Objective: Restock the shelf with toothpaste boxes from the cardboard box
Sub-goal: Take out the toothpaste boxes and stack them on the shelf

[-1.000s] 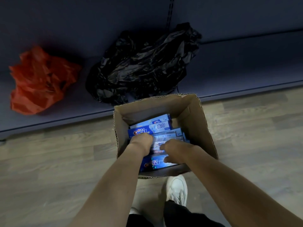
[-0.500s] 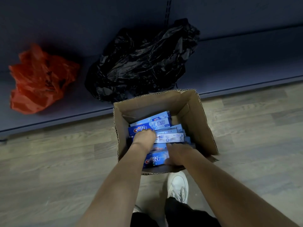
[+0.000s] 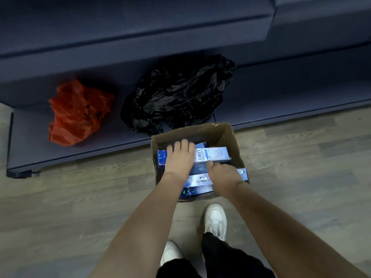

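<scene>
Since the earlier frames both hands have come up higher in the open brown cardboard box (image 3: 230,137), and the toothpaste they were pressing on now sits lifted near its rim; the view has also tipped back, so more of the dark blue shelf (image 3: 281,93) shows above. The left hand (image 3: 179,157) lies palm down across a long pale-blue toothpaste box (image 3: 212,154), fingers curled over its far edge, so the hand is closed around that box; the thumb is hidden beneath. The box's sparkly blue end pokes out to the left of the hand and its lettered end reaches toward the right wall of the cardboard box. The right hand (image 3: 222,175) rests lower, near the front right corner of the cardboard box, its fingers folded down over a second blue toothpaste box (image 3: 198,180); whether it truly grips that box or only presses on it I cannot tell. More blue toothpaste boxes (image 3: 195,191) lie stacked under both hands toward the front wall. The cardboard box stands on the grey wood-plank floor (image 3: 80,197), its back wall just beside the front edge of the lowest shelf board. On that board, a crumpled black plastic bag (image 3: 178,93) sits right behind the cardboard box, and a crumpled red plastic bag (image 3: 76,113) lies near the board's left end, apart from the black one. Two white shoes (image 3: 215,219) stand on the floor just in front of the cardboard box.
</scene>
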### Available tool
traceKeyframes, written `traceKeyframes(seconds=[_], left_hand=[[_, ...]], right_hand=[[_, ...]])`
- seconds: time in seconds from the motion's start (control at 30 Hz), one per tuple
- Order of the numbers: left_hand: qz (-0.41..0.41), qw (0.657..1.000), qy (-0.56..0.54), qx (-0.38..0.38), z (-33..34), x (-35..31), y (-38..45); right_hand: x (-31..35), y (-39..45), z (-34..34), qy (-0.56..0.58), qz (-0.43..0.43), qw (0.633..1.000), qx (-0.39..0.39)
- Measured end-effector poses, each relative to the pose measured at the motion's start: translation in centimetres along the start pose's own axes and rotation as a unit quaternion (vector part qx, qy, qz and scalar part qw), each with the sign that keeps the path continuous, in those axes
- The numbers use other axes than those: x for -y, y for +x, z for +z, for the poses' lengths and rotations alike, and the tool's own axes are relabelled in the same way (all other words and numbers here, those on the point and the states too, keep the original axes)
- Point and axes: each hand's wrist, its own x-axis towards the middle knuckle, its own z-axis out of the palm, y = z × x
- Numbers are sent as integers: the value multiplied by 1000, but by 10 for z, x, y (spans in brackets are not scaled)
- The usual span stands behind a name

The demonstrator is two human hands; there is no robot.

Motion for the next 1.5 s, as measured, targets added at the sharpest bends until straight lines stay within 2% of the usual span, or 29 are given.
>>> traceKeyframes(seconds=[0.1, 0.13, 0.17, 0.33, 0.43, 0.53, 0.63, 0.73, 0.9, 1.23, 1.5], left_hand=[[-4, 1000, 1, 19, -48, 11, -22], [-10, 1000, 7, 4, -67, 16, -29], [-19, 1000, 11, -12, -88, 23, -36], [-29, 999, -14, 6, -199, 59, -79], [-39, 999, -8, -9, -266, 83, -110], [-51, 998, 10, -45, -330, 107, -139], [-64, 989, 36, -132, -393, 130, -166], [-59, 978, 70, -189, -449, 150, -188], [-71, 967, 98, -224, -524, 174, -214], [-87, 942, 135, -295, -606, 193, -230], [-167, 930, 116, -306, -630, 201, -207]], right_hand=[[5, -37, -38, -46, -12, 998, -50], [6, -50, -52, -55, -16, 997, -60], [8, -65, -67, -60, -17, 996, -64], [24, -138, -157, -85, -35, 992, -83], [35, -181, -211, -79, -40, 989, -120], [45, -227, -263, -74, -44, 984, -159], [52, -270, -311, -91, -52, 973, -206], [54, -306, -353, -95, -38, 961, -256], [44, -361, -416, -67, -9, 947, -313], [25, -416, -496, -106, 26, 917, -383], [3, -413, -542, -148, 41, 900, -408]])
